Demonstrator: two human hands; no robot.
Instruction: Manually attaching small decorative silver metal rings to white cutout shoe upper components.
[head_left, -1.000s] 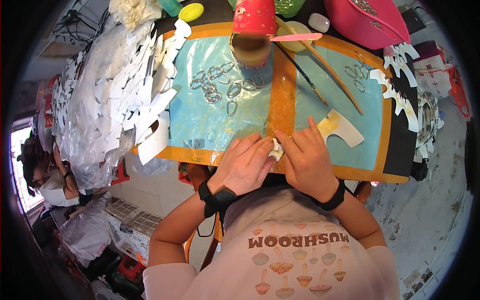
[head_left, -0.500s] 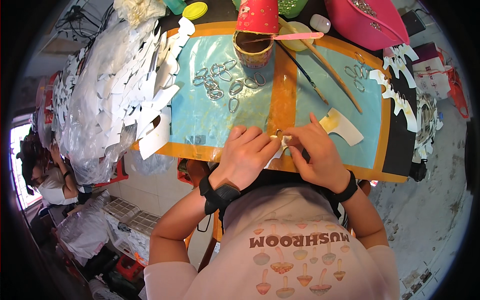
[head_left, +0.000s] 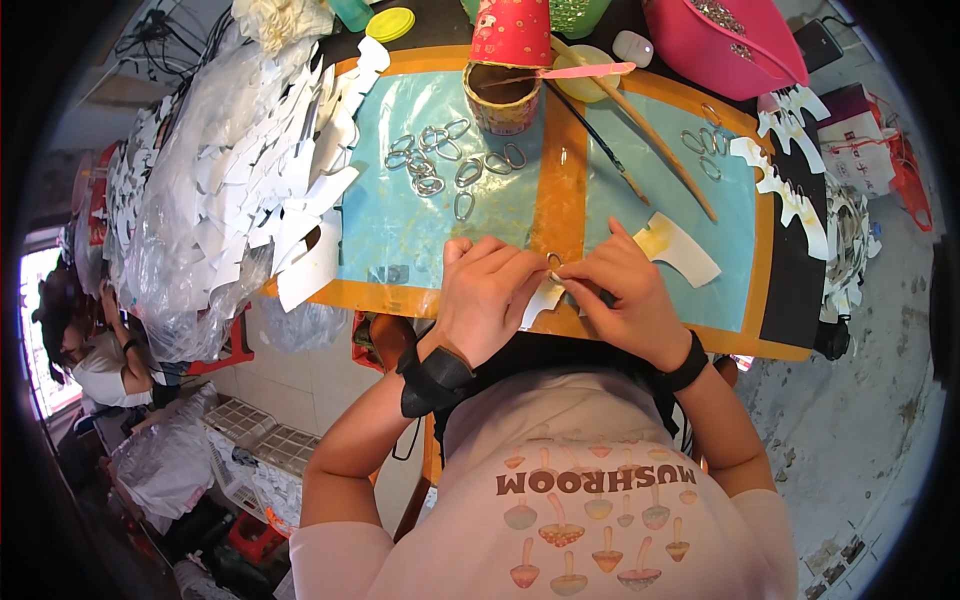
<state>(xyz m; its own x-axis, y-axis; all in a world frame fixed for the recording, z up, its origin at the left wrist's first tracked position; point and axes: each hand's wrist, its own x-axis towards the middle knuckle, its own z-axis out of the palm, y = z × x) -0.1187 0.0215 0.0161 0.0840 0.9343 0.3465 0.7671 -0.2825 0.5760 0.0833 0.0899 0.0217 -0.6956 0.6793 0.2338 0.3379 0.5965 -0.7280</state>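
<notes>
Near the front edge of the blue mat, my left hand and my right hand meet with fingertips pinched. Between them is a small white cut piece, with a metal ring at its upper end. My fingers hide part of both. Just beyond my right hand lies another white cut piece, smeared yellow at one end. Several loose metal rings are scattered on the mat's left half, and a few more rings lie on its right.
A patterned cup of dark paste stands at the back, a pink-handled tool across it. A thin brush and a wooden stick lean rightward. White pieces pile up at left; a pink basin stands back right.
My fingertips have drawn closer together around the ring end of the white piece, and more of that piece shows below my left fingers. The view has shifted slightly.
</notes>
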